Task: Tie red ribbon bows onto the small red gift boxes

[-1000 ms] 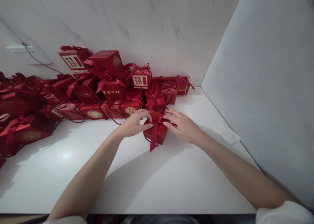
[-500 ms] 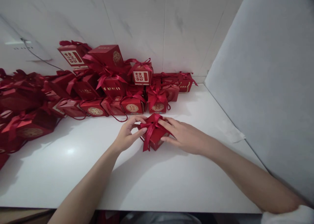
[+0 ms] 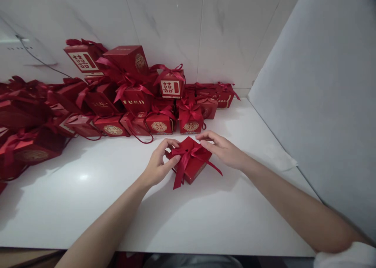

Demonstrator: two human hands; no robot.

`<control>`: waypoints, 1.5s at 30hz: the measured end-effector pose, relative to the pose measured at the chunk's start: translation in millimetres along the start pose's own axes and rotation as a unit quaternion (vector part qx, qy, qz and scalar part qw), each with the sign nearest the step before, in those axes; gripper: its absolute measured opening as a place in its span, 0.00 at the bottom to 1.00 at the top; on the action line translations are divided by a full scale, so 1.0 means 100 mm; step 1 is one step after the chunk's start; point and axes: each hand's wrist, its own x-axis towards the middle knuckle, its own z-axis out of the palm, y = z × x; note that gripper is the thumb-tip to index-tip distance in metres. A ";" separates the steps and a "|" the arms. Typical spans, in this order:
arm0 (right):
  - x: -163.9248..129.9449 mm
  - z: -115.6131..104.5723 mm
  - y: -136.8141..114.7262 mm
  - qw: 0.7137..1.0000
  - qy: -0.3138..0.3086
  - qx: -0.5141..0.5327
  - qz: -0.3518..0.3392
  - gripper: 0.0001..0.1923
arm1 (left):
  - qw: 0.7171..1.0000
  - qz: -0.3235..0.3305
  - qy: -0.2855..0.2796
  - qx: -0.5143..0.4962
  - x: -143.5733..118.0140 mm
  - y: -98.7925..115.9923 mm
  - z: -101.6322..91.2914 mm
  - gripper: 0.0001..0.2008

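A red gift box [image 3: 199, 169] tied with a shiny red ribbon bow [image 3: 188, 155] sits on the white table, one corner turned towards me. My left hand [image 3: 161, 161] curls around its left side, thumb on the front of the bow and index finger at the bow's left loop. Some of its fingertips are hidden behind the box. At the far right corner of the box my right hand [image 3: 219, 150] hovers with fingers apart, holding nothing. Two ribbon tails hang down, one to the front left and one to the right.
Similar red boxes with bows are stacked along the tiled wall [image 3: 164, 21], including a box with a white label [image 3: 170, 89]. More boxes [image 3: 38, 152] crowd the left. A white panel [image 3: 323, 84] borders the table [image 3: 205, 225] on the right.
My right hand has drawn off the bow to the right, fingers lifting from the ribbon. The right ribbon tail now lies free over the box. My left hand stays at the left side.
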 end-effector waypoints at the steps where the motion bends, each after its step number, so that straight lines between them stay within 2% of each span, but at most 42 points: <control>1: 0.01 0.01 0.02 0.999 -0.022 0.031 0.017 0.14 | 1.000 -0.003 0.006 -0.006 -0.01 0.01 0.01 0.08; 5: 0.01 0.01 0.01 0.991 -0.074 0.097 0.052 0.14 | 0.999 -0.001 0.026 -0.028 -0.02 0.03 0.06 0.05; 11: -0.03 -0.04 -0.08 0.990 -0.127 0.052 0.024 0.14 | 0.999 0.026 0.044 -0.007 -0.01 0.02 0.10 0.06; 17: -0.05 -0.04 -0.14 0.983 -0.169 0.068 0.034 0.20 | 0.995 0.030 0.100 -0.004 -0.01 -0.02 0.09 0.06; 22: -0.07 -0.03 -0.17 0.984 -0.161 0.069 0.037 0.20 | 0.995 0.063 0.079 -0.011 0.00 0.01 0.09 0.10; 27: -0.06 -0.02 -0.16 0.984 -0.161 0.060 0.045 0.18 | 0.994 0.068 0.088 0.007 0.00 0.00 0.07 0.04; 30: -0.06 -0.01 -0.15 0.982 -0.173 0.057 0.044 0.18 | 0.996 0.076 0.052 0.007 -0.01 0.03 0.02 0.04; 35: -0.04 0.00 -0.12 0.979 -0.187 0.067 0.038 0.19 | 0.989 0.023 -0.122 -0.080 0.02 0.11 -0.09 0.08; 37: -0.04 0.00 -0.10 0.981 -0.179 0.071 0.031 0.20 | 0.980 0.017 -0.167 -0.110 0.03 0.10 -0.12 0.11; 39: -0.04 -0.01 -0.10 0.981 -0.176 0.075 0.027 0.21 | 0.978 0.022 -0.165 -0.127 0.04 0.09 -0.13 0.17; 41: -0.05 -0.03 -0.11 0.981 -0.180 0.070 0.027 0.21 | 0.984 0.011 -0.131 -0.120 0.05 0.08 -0.12 0.20; 45: -0.06 -0.06 -0.14 0.982 -0.186 0.027 0.016 0.21 | 0.994 -0.039 -0.084 -0.066 0.04 0.14 -0.11 0.20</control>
